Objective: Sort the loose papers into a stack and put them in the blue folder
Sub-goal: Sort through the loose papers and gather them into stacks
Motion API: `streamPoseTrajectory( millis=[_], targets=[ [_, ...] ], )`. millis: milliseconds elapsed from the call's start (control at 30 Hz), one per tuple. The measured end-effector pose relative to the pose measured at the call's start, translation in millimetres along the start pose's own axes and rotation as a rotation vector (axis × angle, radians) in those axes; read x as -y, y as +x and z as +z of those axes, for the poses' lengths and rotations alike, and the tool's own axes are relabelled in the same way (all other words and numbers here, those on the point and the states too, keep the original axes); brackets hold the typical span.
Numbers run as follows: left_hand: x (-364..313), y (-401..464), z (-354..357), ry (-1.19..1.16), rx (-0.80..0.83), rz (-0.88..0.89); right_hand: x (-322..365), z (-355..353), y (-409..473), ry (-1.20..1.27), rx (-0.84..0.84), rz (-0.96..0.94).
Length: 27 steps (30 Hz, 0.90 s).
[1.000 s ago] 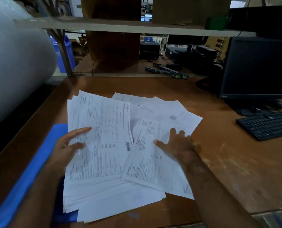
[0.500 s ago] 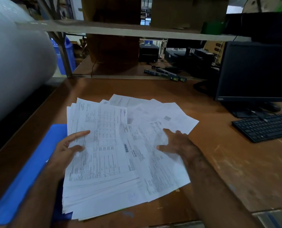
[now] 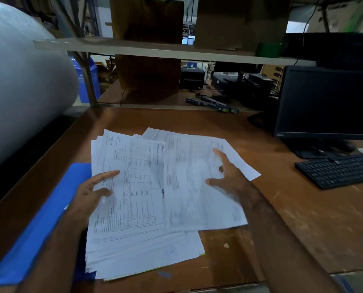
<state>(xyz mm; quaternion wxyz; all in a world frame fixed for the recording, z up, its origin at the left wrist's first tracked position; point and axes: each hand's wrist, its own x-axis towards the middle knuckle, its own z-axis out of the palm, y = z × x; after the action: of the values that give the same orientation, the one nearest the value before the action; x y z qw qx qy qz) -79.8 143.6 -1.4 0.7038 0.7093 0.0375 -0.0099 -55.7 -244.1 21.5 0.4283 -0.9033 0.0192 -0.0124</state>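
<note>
Across the desk (image 3: 282,208), the flat right hand (image 3: 229,178) has slid stray sheets (image 3: 197,187) onto the pile (image 3: 134,208) steadied by the flat left hand (image 3: 91,191), the stack nearly gathered beside the folder (image 3: 39,225).

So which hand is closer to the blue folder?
Left. The left hand rests on the paper stack right beside the blue folder, its arm lying over it. The right hand presses the loose sheets on the far side of the stack.

The papers (image 3: 138,208) are thin, matt white printed sheets. The folder (image 3: 39,225) looks smooth blue plastic. The desk (image 3: 324,218) is brown wood, scuffed and scratched. The keyboard (image 3: 339,171) is matt black plastic.
</note>
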Motion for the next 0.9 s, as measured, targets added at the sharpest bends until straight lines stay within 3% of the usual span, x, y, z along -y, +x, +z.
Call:
streamPoseTrajectory(
  millis=[67, 167, 300, 467, 667, 733, 833, 900],
  targets=[
    [-0.5, -1.3, -0.2, -0.009, 0.007, 0.002, -1.1, -5.5, 2.0, 0.113, -0.016, -0.015],
    [-0.9, -1.1, -0.4, -0.032, -0.003, -0.009, -5.5, -7.9, 2.8, 0.117, 0.103, 0.037],
    [-3.4, -4.4, 5.8, -0.021, -0.01, -0.001, -10.3, -4.6, 2.0, 0.356, 0.241, 0.108],
    [-5.4, -7.9, 9.4, -0.03, -0.002, 0.001, -2.7, -3.7, 3.0, 0.556, 0.217, 0.143],
    [-7.2, -7.1, 13.0, -0.01, -0.004, 0.0, -0.3, -1.0, 3.6, 0.353, 0.315, 0.209],
    [-6.7, -6.6, 14.1, -0.015, -0.008, -0.003, 3.5, -6.0, 0.6, 0.465, 0.269, 0.102],
    [-6.7, -7.5, 15.1, -0.015, -0.01, 0.01, 10.8, -9.1, -11.8, 0.896, 0.233, -0.008],
    [-6.9, -8.6, 15.1, 0.017, -0.014, 0.055, 13.8, 3.7, -15.0, 0.922, 0.253, -0.017]
  ],
)
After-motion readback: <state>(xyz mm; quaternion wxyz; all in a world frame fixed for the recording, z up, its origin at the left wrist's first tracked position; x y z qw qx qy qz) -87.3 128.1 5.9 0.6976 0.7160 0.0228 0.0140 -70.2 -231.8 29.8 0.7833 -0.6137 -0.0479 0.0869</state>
